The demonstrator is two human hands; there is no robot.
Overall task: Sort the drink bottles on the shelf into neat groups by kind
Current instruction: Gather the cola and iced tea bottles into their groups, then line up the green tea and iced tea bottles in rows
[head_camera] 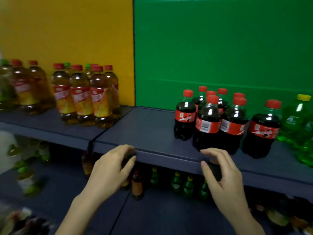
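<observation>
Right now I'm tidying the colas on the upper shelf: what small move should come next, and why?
Probably reach the right hand, if it's empty, to the lone cola bottle and slide it left against the cola cluster; it stands apart, beside the green bottles.

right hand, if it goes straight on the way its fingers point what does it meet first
Probably the front dark cola bottle with the red barcode label, just beyond the right hand on the dark blue shelf; depth is unclear, so it might pass left.
</observation>
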